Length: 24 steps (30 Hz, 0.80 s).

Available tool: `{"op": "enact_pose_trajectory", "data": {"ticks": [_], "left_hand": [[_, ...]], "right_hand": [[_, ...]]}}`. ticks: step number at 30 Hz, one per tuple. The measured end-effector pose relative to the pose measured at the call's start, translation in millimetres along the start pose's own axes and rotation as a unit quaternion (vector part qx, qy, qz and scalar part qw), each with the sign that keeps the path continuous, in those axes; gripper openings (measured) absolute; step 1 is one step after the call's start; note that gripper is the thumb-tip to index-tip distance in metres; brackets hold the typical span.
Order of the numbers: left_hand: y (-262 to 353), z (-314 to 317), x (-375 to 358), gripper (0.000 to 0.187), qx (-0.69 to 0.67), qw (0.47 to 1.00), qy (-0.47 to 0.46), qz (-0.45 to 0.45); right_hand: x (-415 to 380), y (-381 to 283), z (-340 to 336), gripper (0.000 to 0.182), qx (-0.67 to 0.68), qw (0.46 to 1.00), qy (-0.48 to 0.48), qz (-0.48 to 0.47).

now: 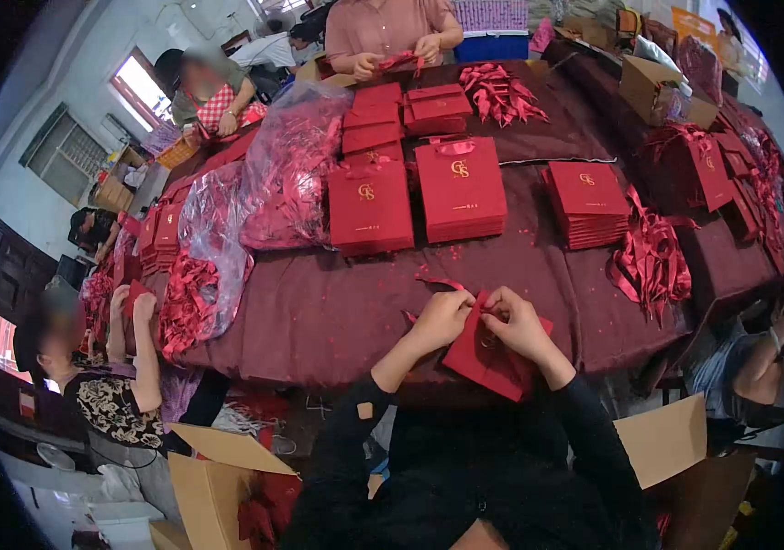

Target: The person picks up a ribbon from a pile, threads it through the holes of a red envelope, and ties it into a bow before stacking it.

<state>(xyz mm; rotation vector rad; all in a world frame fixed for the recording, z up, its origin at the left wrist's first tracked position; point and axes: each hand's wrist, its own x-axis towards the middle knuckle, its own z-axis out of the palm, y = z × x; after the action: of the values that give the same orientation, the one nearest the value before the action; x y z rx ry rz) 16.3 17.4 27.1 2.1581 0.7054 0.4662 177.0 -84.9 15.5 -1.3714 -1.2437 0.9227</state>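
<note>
The red bag (484, 364) is at the table's (309, 321) near edge, its top pinched in the grip of left hand (441, 321) and right hand (517, 323). Open cloth runs beyond, to stacked bags (370, 213) lettered in gold, perhaps "GS", between plastic sacks (293, 174) and ribbons (652, 263).

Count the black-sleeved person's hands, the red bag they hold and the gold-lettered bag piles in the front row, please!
Hands: 2 (left hand, right hand)
Held bag: 1
Gold-lettered piles: 3 (left pile, middle pile, right pile)
Total: 6
</note>
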Motion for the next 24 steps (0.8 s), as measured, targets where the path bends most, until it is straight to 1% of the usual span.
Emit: {"op": "enact_pose_trajectory", "data": {"ticks": [1,2,4,6,7,8,9,10,14,16,18,19,20,21,22,23,24], "left_hand": [[-0.5,-0.4,0.1,0.016,0.000,1.000,0.002,-0.001],[-1.0,-0.8,0.3,0.016,0.003,1.000,0.001,-0.002],[-0.8,-1.8,0.9,0.016,0.006,1.000,0.003,-0.003],[1.9,-5.7,1.7,0.017,0.007,1.000,-0.017,-0.013],[5.0,-8.9,1.5,0.017,0.010,1.000,-0.010,-0.016],[8.8,-10.8,0.9,0.015,-0.011,0.999,-0.018,-0.036],[12.1,-12.0,0.4,0.014,-0.033,0.998,-0.026,-0.057],[7.8,-8.9,0.5,0.013,-0.060,0.997,-0.006,-0.047],[2.7,-9.5,1.9,0.012,-0.042,0.998,-0.009,-0.051],[-0.9,-8.5,4.7,0.013,-0.044,0.998,-0.020,-0.033],[2.2,-8.3,1.7,0.014,-0.050,0.997,-0.009,-0.064],[0.0,-8.6,4.4,0.015,-0.014,0.999,-0.015,-0.042],[-1.5,-7.7,4.4,0.015,-0.036,0.997,-0.023,-0.059],[1.5,-10.1,3.6,0.015,-0.057,0.995,-0.029,-0.079],[-0.4,-10.6,5.2,0.016,-0.073,0.991,-0.057,-0.100],[0.1,-11.1,6.6,0.016,-0.074,0.990,-0.066,-0.097],[1.7,-12.7,8.1,0.013,-0.087,0.984,-0.087,-0.131]], "right_hand": [[0.6,2.0,-0.7,0.016,-0.030,0.999,-0.011,-0.004],[1.1,3.5,-1.1,0.016,-0.030,0.999,-0.014,-0.005],[1.6,2.9,-1.0,0.015,-0.017,0.999,-0.025,0.028],[0.2,-3.1,-1.8,0.014,-0.017,0.999,-0.030,0.021],[1.5,-6.5,-0.4,0.014,-0.016,0.999,-0.035,0.014],[2.9,-7.0,0.8,0.014,-0.014,0.999,-0.044,0.009],[2.8,-5.7,0.3,0.013,0.011,0.999,-0.043,0.025],[2.4,-3.8,0.1,0.013,0.035,0.998,-0.042,0.044],[3.9,3.6,0.7,0.013,0.031,0.998,-0.040,0.023],[4.1,5.4,0.1,0.013,0.020,0.999,-0.043,0.027],[2.4,3.5,1.9,0.013,0.026,0.999,-0.034,0.018],[2.3,0.3,2.2,0.012,0.032,0.999,-0.029,0.004],[2.1,1.4,2.8,0.012,0.070,0.997,-0.028,0.016],[1.8,0.4,2.5,0.012,0.070,0.997,-0.016,0.018],[1.5,-0.8,2.3,0.013,0.050,0.998,-0.018,0.018],[0.4,-0.6,1.0,0.016,0.030,0.999,-0.021,0.018],[1.4,0.7,0.8,0.016,0.012,1.000,-0.022,0.016]]}}
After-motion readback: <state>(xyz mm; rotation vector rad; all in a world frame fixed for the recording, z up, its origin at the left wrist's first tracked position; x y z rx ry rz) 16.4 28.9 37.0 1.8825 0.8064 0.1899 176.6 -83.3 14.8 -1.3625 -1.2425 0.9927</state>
